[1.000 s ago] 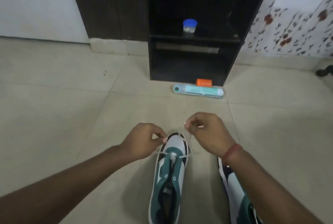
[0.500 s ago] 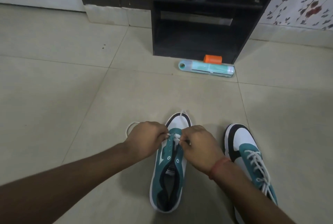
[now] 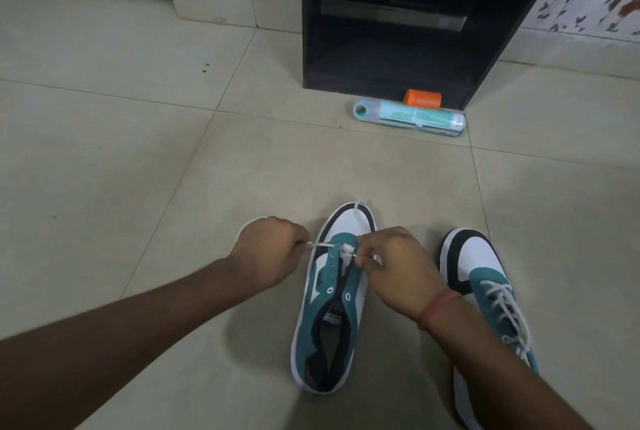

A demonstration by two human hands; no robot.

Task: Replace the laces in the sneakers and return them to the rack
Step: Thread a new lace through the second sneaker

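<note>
Left sneaker [image 3: 332, 294] sat on the tiled floor [image 3: 138, 152] with white lace [image 3: 320, 244] through the toe-end eyelets only; left hand [image 3: 270, 253] pinched one end taut, right hand [image 3: 394, 267] pinched the other at the eyelets. Right sneaker [image 3: 485, 291], just beside it, appeared fully laced. By my reckoning roughly half done: remaining eyelets, then both shoes to the dark rack [image 3: 398, 31], which was well apart.
</note>
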